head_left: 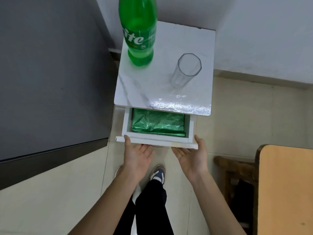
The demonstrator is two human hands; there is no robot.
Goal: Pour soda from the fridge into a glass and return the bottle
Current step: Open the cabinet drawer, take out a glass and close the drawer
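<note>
A green soda bottle (138, 31) stands upright at the back left of a small white marble-look cabinet top (149, 89). An empty clear glass (186, 70) stands to its right on the same top. Below the top, a white drawer (157, 141) is pulled out, with a green foil package (157, 123) inside. My left hand (137, 155) and my right hand (191, 156) are palm-up under the drawer's front panel, thumbs resting on its upper edge, fingers spread. Neither hand touches the bottle or the glass.
A dark grey fridge (50, 82) fills the left side, right beside the cabinet. A wooden table (286, 189) and a wooden stool (237, 168) stand at the right. My legs and a shoe (158, 173) are on the tiled floor below the drawer.
</note>
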